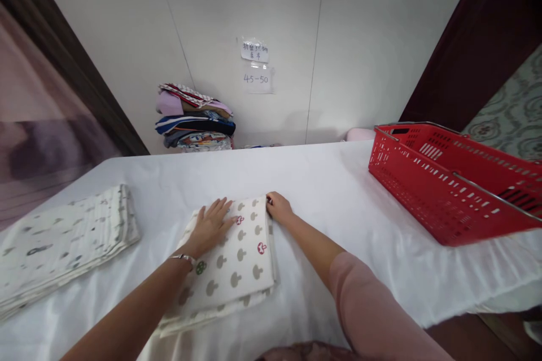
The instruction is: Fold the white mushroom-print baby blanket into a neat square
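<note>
A folded white cloth (237, 259) printed with grey mushrooms and a few red and green ones lies in front of me. My left hand (210, 227) rests flat on its upper left part, fingers spread. At the cloth's far right corner, my right hand (278, 207) is closed with its fingertips pinching the edge. The fold lies in layers, and its lower layers stick out along the near and left sides.
Another folded white cloth (71, 237) with small dark prints lies at the left on the white-covered table (330, 192). A red plastic basket (427, 197) stands on the right. Behind the table is a stack of folded fabrics (195, 124) against the wall, below paper labels (256, 67).
</note>
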### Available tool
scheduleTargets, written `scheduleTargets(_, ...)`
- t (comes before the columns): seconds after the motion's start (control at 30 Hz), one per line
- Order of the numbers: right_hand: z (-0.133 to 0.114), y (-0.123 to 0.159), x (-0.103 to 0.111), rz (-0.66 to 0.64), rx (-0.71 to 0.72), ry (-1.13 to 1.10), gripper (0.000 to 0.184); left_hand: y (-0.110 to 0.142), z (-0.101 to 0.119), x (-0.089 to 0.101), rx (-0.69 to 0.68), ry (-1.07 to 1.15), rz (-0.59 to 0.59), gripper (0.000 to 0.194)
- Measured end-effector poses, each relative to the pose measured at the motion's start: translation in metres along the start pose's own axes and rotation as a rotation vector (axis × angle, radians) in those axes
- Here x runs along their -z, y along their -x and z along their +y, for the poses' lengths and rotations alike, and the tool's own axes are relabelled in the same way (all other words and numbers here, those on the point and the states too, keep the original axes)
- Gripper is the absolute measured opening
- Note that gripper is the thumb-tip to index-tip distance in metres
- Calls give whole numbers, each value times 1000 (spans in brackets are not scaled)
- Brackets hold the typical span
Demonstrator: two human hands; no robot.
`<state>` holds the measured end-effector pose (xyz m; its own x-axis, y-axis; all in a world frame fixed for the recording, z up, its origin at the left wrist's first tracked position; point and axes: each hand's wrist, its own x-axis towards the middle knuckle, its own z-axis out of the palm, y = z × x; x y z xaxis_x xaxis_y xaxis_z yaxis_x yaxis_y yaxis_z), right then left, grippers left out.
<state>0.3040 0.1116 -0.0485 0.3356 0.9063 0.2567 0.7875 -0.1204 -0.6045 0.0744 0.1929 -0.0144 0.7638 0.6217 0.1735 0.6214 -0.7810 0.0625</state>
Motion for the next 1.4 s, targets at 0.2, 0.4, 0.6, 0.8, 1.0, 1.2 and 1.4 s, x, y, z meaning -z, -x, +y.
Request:
scheduleTargets(0.2, -6, -1, 3, -18, -64, -3, 15, 28, 38, -10, -234, 29, -15, 55)
scheduleTargets(0.4, -9, -5, 6, -18, -115, -52, 13, 30, 41, -3, -219, 69, -64, 52)
scheduleTargets(0.6, -10, 13, 17, 33, -201, -122, 14, 63, 79, 25, -207, 194, 95, 47)
scheduleTargets(0.8, -20, 79, 33, -88, -234, -409, 9, 106, 114, 33, -289, 219, 63, 42)
scheduleTargets(1.0, -39, 141, 52, -326, -355, -761, 6, 110, 104, 29, -321, 259, 81, 28)
scheduleTargets(1.2, -51, 168, 52, -468, -418, -818, 4, 106, 104, 31, -258, 319, 121, 20)
scheduleTargets(1.4, -53, 173, 40, -366, -445, -764, 8, 107, 107, 36, -16, 469, 134, 30)
